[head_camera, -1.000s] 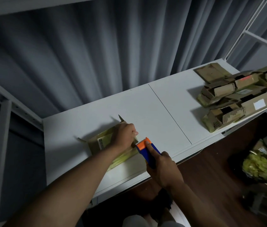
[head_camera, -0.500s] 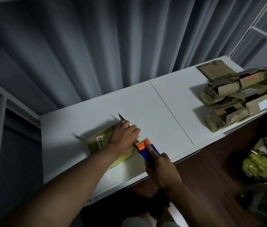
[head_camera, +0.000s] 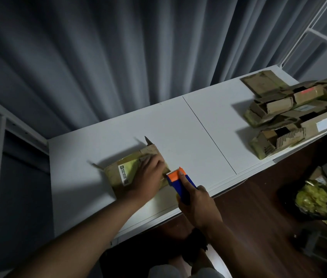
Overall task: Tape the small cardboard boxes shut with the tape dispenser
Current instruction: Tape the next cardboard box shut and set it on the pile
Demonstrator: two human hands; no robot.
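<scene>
A small cardboard box lies flat near the front left of the white desk, with a white printed label on its top. The left hand rests on the box, fingers laid fairly flat over it, pressing it down. Just right of it, the right hand grips the blue and orange tape dispenser, whose toothed orange end sits at the box's right edge; whether it touches is hard to tell in the dim light. Well apart at the desk's far right lies a pile of cardboard boxes.
</scene>
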